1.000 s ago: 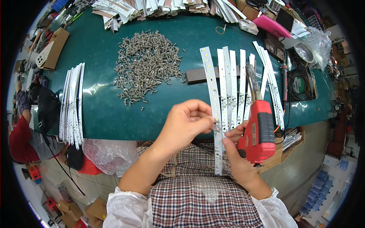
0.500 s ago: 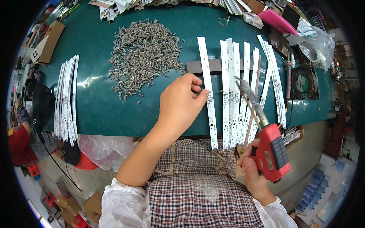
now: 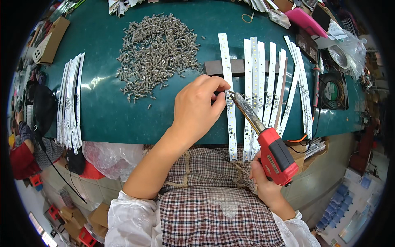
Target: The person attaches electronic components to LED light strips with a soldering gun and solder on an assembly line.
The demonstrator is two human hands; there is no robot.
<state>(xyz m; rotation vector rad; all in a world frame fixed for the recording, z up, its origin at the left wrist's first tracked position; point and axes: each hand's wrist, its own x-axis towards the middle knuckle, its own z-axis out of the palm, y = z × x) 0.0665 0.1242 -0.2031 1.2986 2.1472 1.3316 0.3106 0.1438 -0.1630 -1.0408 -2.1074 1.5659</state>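
My left hand is closed in a pinch at the left edge of a white LED strip. Whatever sits between its fingertips is too small and covered to make out. In my right hand is a red and black soldering gun, its fingers wrapped round the handle. The gun's metal tip reaches up and left to the strip, right beside my left fingertips. That strip lies across a dark grey bar, as do several more white LED strips to its right.
A heap of small metal parts covers the table's middle left. More strips lie in a bundle at far left and another at right. Beyond that bundle are a black fan and a red-handled tool. A person's arm shows at far left.
The soldering gun has swung left and its tip has come from over the middle strips to the leftmost one. My left hand keeps its pinch at that strip. The whole view has shifted slightly.
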